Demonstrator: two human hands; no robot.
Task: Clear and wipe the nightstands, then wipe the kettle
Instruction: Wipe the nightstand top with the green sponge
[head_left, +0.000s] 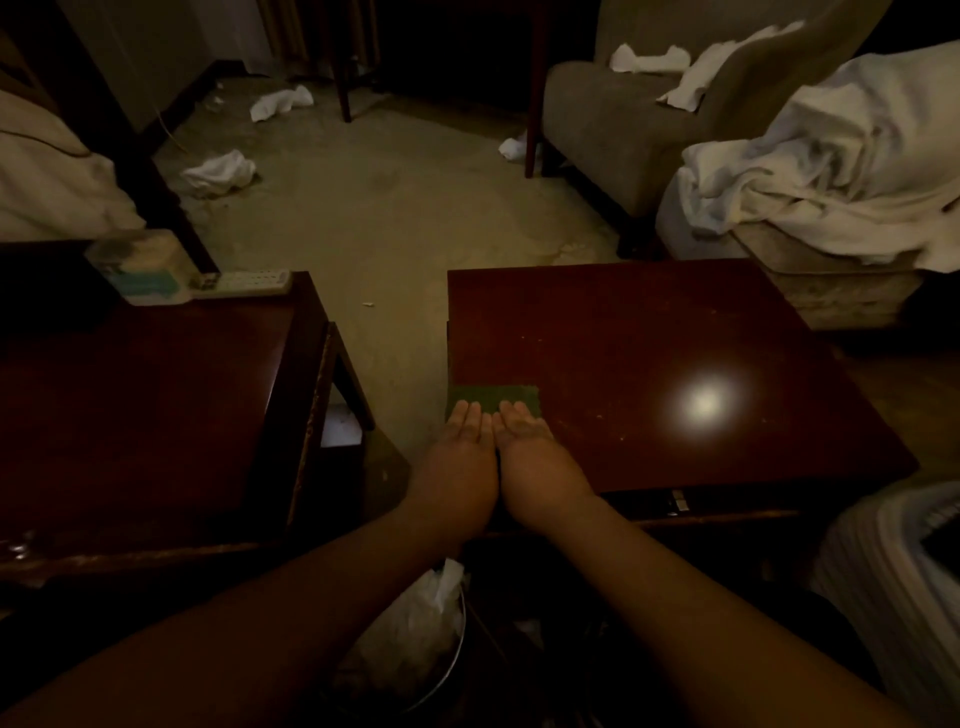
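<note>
Your left hand (457, 457) and right hand (530, 452) lie flat side by side, fingers straight, pressing the green cloth (493, 399) onto the right desk (649, 364) at its left edge. Left of that desk, the other desk (145, 405) carries a tissue box (143, 267) and remote (249, 283).

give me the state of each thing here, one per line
green cloth: flat on the right nightstand's near left corner, under both hands
left hand: open, fingers straight, pressing the cloth
right hand: open, pressing the cloth beside the left
right nightstand: top bare apart from the cloth
left nightstand: box and remote on far edge
bin: holds white waste
</note>
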